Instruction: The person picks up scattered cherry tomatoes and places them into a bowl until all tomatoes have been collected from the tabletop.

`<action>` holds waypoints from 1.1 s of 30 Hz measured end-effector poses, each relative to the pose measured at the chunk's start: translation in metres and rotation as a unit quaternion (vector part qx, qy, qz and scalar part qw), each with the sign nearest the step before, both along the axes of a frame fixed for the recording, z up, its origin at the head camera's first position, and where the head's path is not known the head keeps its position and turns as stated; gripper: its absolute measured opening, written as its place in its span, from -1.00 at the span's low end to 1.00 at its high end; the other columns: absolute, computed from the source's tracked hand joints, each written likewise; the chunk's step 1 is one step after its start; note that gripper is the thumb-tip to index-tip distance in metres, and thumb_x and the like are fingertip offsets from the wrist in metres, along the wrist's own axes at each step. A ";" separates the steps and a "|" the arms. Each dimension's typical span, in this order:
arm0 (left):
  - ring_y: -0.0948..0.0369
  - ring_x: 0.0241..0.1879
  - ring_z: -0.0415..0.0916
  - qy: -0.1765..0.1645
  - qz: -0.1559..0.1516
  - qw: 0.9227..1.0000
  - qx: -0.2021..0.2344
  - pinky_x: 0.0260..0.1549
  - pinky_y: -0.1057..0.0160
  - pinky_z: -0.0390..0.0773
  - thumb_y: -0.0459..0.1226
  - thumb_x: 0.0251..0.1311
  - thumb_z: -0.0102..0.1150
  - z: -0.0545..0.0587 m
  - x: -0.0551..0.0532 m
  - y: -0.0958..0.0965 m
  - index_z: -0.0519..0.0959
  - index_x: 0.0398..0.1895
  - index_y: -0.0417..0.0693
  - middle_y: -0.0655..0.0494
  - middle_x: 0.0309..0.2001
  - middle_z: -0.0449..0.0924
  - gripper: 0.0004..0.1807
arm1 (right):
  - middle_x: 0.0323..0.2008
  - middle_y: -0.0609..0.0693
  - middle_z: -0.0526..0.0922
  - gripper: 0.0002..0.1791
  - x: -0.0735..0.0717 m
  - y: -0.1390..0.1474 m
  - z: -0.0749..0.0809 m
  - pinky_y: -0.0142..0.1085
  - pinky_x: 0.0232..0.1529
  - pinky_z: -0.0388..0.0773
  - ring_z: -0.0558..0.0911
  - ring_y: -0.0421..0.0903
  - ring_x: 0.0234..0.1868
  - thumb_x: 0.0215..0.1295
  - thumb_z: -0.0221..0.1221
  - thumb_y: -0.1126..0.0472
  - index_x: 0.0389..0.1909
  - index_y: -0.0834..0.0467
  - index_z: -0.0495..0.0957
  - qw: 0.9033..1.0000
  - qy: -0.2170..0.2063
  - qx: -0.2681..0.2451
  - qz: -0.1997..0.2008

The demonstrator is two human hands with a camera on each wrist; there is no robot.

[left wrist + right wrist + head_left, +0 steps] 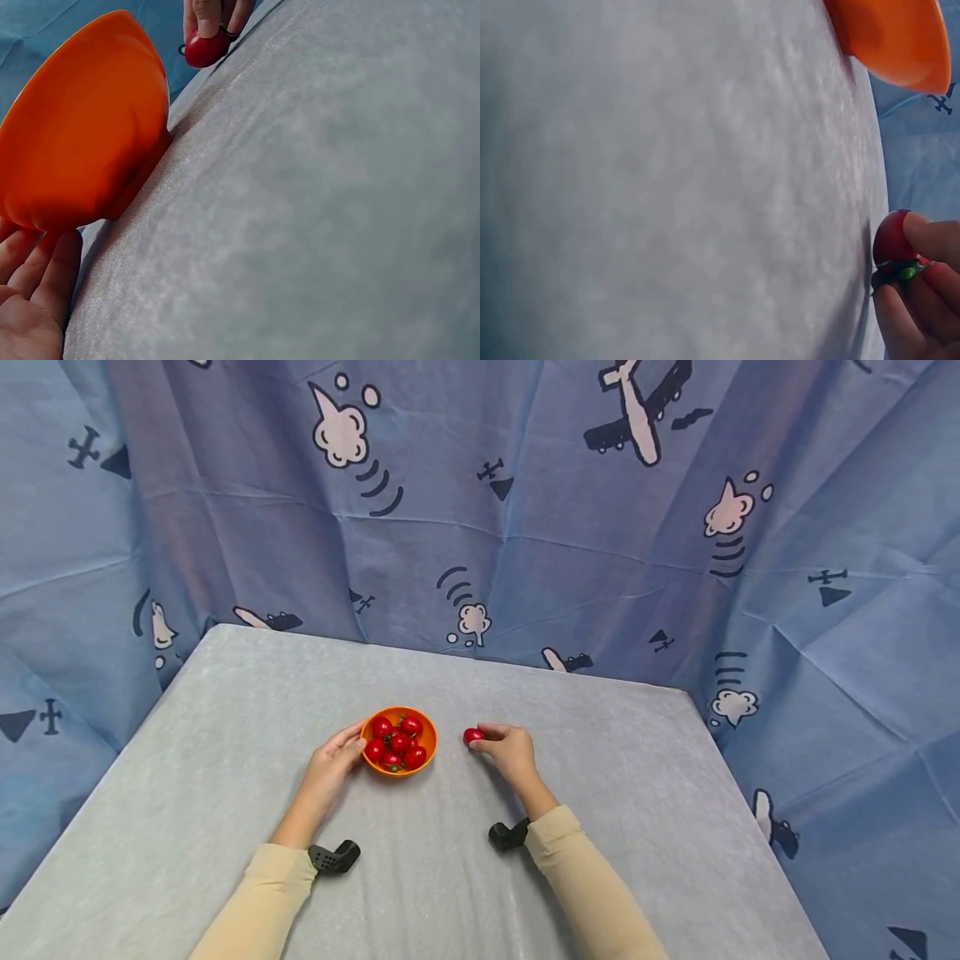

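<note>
An orange bowl (431,756) stands on the table with several small red tomatoes (398,742) inside. My left hand (332,770) holds the bowl at its left side, thumb by the rim; in the left wrist view its fingers (56,274) touch the lower wall of the bowl (97,112). To the right of the bowl, my right hand (512,755) pinches a single tomato (472,737) between thumb and fingers. The right wrist view shows this tomato (892,238) with its green calyx turned toward the fingers, close to the tabletop.
A pale grey cloth (420,877) covers the table. Behind it and along both sides hangs a blue curtain (555,585) printed with planes and clouds. A black wrist device (335,857) sits on the left wrist, another black device (508,836) on the right.
</note>
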State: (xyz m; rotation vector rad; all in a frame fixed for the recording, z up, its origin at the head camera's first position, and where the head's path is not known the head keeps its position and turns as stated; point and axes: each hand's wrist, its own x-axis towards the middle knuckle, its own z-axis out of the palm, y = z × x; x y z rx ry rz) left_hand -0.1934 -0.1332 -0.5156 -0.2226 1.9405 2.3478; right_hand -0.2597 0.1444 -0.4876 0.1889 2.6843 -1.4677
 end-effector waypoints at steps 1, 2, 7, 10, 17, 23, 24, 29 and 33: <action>0.69 0.00 0.46 0.000 0.000 1.000 -0.001 0.02 0.64 0.47 -0.26 0.48 -0.05 0.000 0.000 0.000 0.26 0.47 -0.23 -0.16 0.45 0.30 -0.46 | -0.08 0.13 0.77 -0.64 0.001 -0.001 0.000 -0.23 -0.06 0.61 0.67 -0.01 0.01 0.06 0.45 0.25 -0.07 0.20 0.74 1.000 -0.001 0.002 0.000; 0.68 0.01 0.46 -0.001 0.000 1.000 0.001 0.03 0.63 0.47 -0.26 0.48 -0.05 -0.001 0.000 0.000 0.25 0.47 -0.23 -0.15 0.45 0.30 -0.46 | -0.09 0.13 0.78 -0.64 0.001 -0.001 0.001 -0.25 -0.09 0.62 0.68 -0.01 -0.02 0.05 0.45 0.25 -0.08 0.20 0.75 1.000 -0.003 0.000 -0.002; 0.68 0.02 0.46 0.003 -0.001 1.000 0.002 0.04 0.63 0.47 -0.27 0.49 -0.06 -0.002 0.000 0.000 0.25 0.47 -0.24 -0.16 0.45 0.30 -0.46 | -0.11 0.13 0.78 -0.63 0.005 -0.006 0.008 -0.23 -0.05 0.62 0.68 -0.01 0.01 0.04 0.46 0.19 -0.09 0.18 0.75 1.000 0.002 -0.007 -0.008; 0.68 0.01 0.46 0.004 -0.001 1.000 0.005 0.03 0.63 0.47 -0.27 0.49 -0.06 -0.001 0.000 0.000 0.25 0.47 -0.24 -0.17 0.45 0.29 -0.46 | -0.10 0.13 0.78 -0.62 0.008 -0.010 0.015 -0.16 0.06 0.59 0.64 0.01 0.10 0.03 0.46 0.18 -0.07 0.17 0.75 1.000 0.010 -0.020 -0.010; 0.68 0.00 0.46 -0.001 0.000 1.000 0.003 0.03 0.64 0.46 -0.28 0.49 -0.06 0.001 0.000 -0.001 0.27 0.46 -0.22 -0.16 0.45 0.30 -0.47 | -0.10 0.14 0.78 -0.63 0.012 -0.020 0.028 -0.16 0.06 0.61 0.65 0.00 0.08 0.04 0.46 0.22 -0.08 0.20 0.75 0.998 0.017 -0.053 -0.002; 0.69 -0.01 0.47 0.003 0.003 1.000 0.005 0.03 0.64 0.47 -0.30 0.48 -0.06 0.000 0.000 0.000 0.26 0.46 -0.26 -0.20 0.45 0.29 -0.47 | -0.14 0.13 0.79 -0.64 0.015 -0.028 0.032 -0.18 0.00 0.65 0.70 -0.01 0.01 0.04 0.47 0.21 -0.10 0.20 0.76 0.998 0.031 -0.059 0.013; 0.69 -0.02 0.47 0.003 0.004 1.000 0.007 0.03 0.63 0.47 -0.30 0.48 -0.06 0.000 0.000 0.001 0.27 0.45 -0.26 -0.20 0.44 0.29 -0.48 | -0.15 0.12 0.79 -0.65 0.016 -0.029 0.032 -0.19 0.00 0.66 0.71 -0.02 -0.01 0.04 0.47 0.20 -0.10 0.20 0.76 0.998 0.033 -0.059 0.016; 0.68 -0.03 0.48 -0.003 0.005 1.000 0.010 0.02 0.64 0.47 -0.31 0.48 -0.07 0.001 0.000 0.001 0.26 0.46 -0.25 -0.18 0.45 0.29 -0.48 | -0.16 0.14 0.79 -0.65 0.018 -0.032 0.035 -0.20 -0.02 0.67 0.73 -0.02 -0.05 0.04 0.47 0.22 -0.11 0.21 0.76 0.997 0.040 -0.067 0.025; 0.69 -0.03 0.47 -0.008 0.006 1.000 0.007 0.01 0.64 0.46 -0.31 0.49 -0.06 0.003 0.000 0.001 0.26 0.46 -0.24 -0.16 0.45 0.30 -0.48 | -0.15 0.13 0.79 -0.65 0.018 -0.035 0.038 -0.21 -0.02 0.68 0.73 -0.03 -0.06 0.05 0.47 0.21 -0.11 0.20 0.76 0.997 0.036 -0.069 0.026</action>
